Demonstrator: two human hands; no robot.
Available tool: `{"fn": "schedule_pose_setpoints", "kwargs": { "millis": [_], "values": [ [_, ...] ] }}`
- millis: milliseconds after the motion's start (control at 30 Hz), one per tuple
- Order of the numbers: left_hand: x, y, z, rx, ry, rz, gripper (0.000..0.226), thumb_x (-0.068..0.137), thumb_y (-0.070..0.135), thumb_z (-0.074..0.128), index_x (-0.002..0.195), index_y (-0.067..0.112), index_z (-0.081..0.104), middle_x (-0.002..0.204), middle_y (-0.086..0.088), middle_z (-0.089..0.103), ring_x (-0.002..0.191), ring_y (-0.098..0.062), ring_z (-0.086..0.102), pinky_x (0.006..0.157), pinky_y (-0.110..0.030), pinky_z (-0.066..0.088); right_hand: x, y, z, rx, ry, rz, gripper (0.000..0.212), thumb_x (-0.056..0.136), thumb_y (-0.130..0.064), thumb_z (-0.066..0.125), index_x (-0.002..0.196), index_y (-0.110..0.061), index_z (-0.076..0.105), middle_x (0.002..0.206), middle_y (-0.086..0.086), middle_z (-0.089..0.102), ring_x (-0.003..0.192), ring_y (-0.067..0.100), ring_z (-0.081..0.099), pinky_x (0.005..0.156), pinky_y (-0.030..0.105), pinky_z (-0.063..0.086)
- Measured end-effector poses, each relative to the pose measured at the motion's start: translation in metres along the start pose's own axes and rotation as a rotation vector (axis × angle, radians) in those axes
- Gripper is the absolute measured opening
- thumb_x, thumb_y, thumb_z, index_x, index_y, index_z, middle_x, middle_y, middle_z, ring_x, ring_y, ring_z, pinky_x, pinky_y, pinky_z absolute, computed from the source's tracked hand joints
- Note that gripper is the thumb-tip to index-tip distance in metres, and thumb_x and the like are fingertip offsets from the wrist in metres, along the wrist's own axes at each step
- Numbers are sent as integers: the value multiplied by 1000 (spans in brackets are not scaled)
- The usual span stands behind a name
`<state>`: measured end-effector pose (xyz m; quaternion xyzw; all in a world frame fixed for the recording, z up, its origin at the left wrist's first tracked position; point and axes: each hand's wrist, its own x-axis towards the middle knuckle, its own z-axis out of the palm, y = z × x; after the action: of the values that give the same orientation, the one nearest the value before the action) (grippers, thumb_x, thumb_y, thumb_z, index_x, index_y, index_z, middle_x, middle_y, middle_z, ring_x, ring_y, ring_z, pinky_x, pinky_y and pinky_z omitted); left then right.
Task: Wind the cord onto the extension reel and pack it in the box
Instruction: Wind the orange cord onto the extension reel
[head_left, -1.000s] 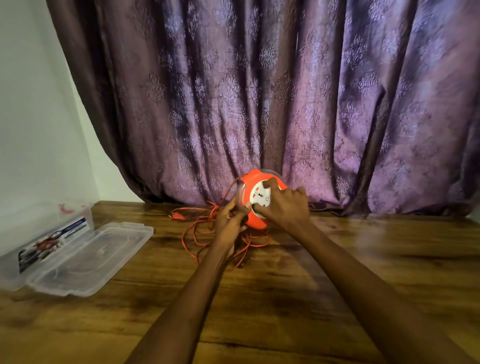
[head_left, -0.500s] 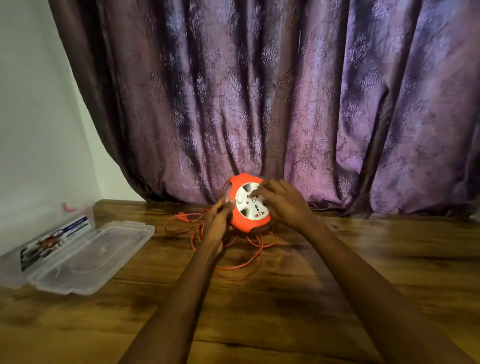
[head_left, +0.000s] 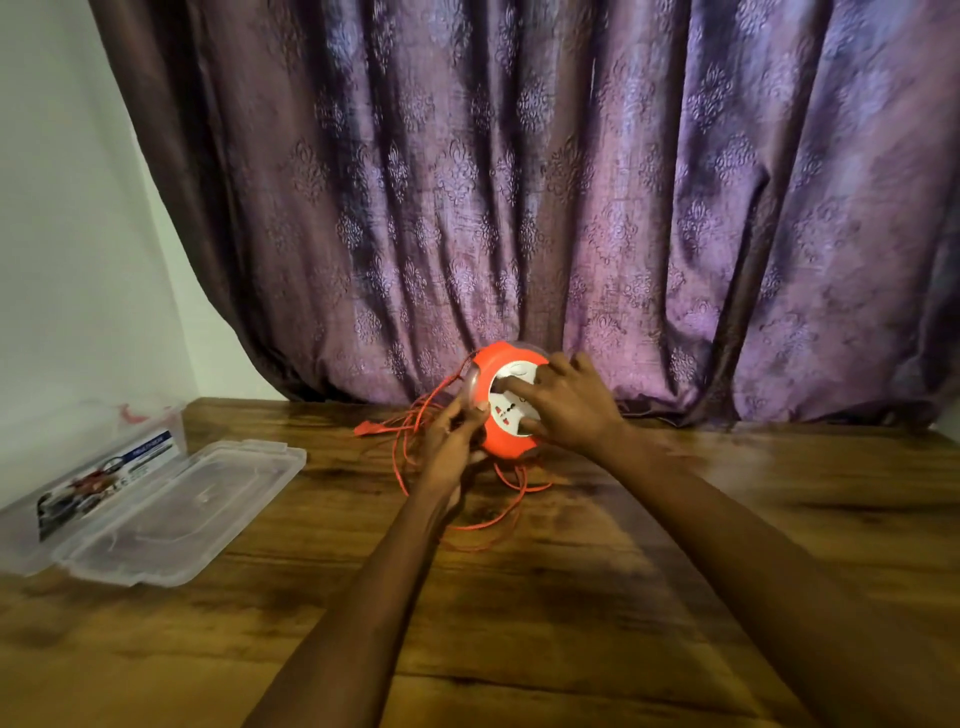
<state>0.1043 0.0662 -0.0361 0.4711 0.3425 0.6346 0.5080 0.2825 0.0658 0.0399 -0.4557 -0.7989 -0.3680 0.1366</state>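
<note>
Wood desk (head_left: 597, 613): clear box (head_left: 78, 457) w/ lid (head_left: 182, 512) at left; orange cord (head_left: 467, 499) loose mid-desk, plug (head_left: 365, 429) at far end.

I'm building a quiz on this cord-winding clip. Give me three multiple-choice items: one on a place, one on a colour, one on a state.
1. Where is the clear box on the table?
A. far left
B. far right
C. against the curtain, behind the reel

2. What colour is the cord?
A. black
B. orange
C. white

3. What state is the cord in?
A. fully wound
B. partly loose on the table
C. packed in the box

Answers:
1 A, the box sits by the wall, its lid lying beside it.
2 B, it matches the reel.
3 B, loops lie under the left hand while the right hand rests on the reel's white face.
</note>
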Motion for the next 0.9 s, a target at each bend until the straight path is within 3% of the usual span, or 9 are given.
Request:
{"fn": "schedule_pose_setpoints", "kwargs": {
  "millis": [100, 233, 300, 367, 467, 567, 633, 767, 900],
  "values": [
    [-5, -3, 11, -25, 46, 53, 46, 91, 21, 68, 135, 29, 58, 91, 10, 70, 71, 1, 59, 59, -24, 54, 1, -17, 0, 272, -9, 361, 65, 69, -66, 65, 128, -44, 49, 101, 7, 74, 102, 32, 64, 86, 41, 42],
    [-7, -5, 13, -5, 40, 157, 49, 92, 11, 65, 140, 18, 55, 130, -8, 64, 112, -23, 59, 101, -46, 48, 3, -34, 3, 799, -91, 804, 66, 65, -68, 69, 119, -32, 55, 109, 11, 72, 103, 34, 67, 88, 41, 51],
    [-7, -5, 16, 11, 39, 180, 49, 92, 10, 65, 139, 15, 55, 130, -11, 65, 112, -23, 62, 99, -43, 52, 7, -36, 3, 1194, -55, 1019, 56, 70, -62, 71, 98, -14, 67, 90, 14, 76, 84, 32, 71, 80, 44, 57],
    [-7, -6, 18, 48, 53, 200, 48, 91, 11, 66, 137, 21, 58, 120, -5, 70, 98, -10, 66, 84, -28, 57, 11, -37, 6, 1480, -38, 1162, 47, 76, -54, 72, 78, -7, 69, 66, 15, 73, 53, 25, 64, 58, 35, 54],
    [-6, -5, 14, -33, 95, 143, 46, 91, 15, 67, 136, 20, 59, 109, 2, 72, 88, -2, 65, 70, -24, 57, 11, -31, 14, 1555, -49, 1096, 46, 82, -56, 68, 73, -11, 66, 63, 13, 73, 41, 21, 55, 48, 27, 43],
    [-3, -2, 6, -68, 123, 69, 42, 92, 22, 66, 133, 22, 60, 112, 4, 70, 100, -8, 64, 70, -34, 60, 3, -12, 21, 1235, 109, 1056, 46, 70, -67, 62, 81, -22, 66, 65, -7, 71, 65, 18, 66, 65, 32, 50],
    [-3, 0, 2, -80, 117, 33, 41, 92, 24, 66, 133, 22, 60, 119, 4, 70, 108, -12, 63, 74, -39, 60, 0, -1, 22, 1188, 216, 968, 37, 74, -53, 74, 98, -29, 58, 83, -18, 62, 79, 9, 61, 71, 28, 46],
    [-4, 1, 3, -87, 83, -16, 33, 92, 27, 66, 126, 25, 65, 116, 9, 72, 110, -10, 63, 74, -43, 60, -1, 9, 27, 1656, 102, 834, 37, 87, -15, 75, 119, -4, 60, 93, -6, 70, 81, 11, 67, 65, 19, 55],
    [-3, 8, 11, -15, 62, -85, 29, 95, 39, 60, 117, 22, 67, 109, 0, 71, 99, -14, 66, 80, -46, 60, -5, 16, 28, 1850, 198, 870, 35, 90, -11, 70, 122, -2, 59, 96, 10, 72, 82, 19, 67, 79, 35, 56]
  ]
}}
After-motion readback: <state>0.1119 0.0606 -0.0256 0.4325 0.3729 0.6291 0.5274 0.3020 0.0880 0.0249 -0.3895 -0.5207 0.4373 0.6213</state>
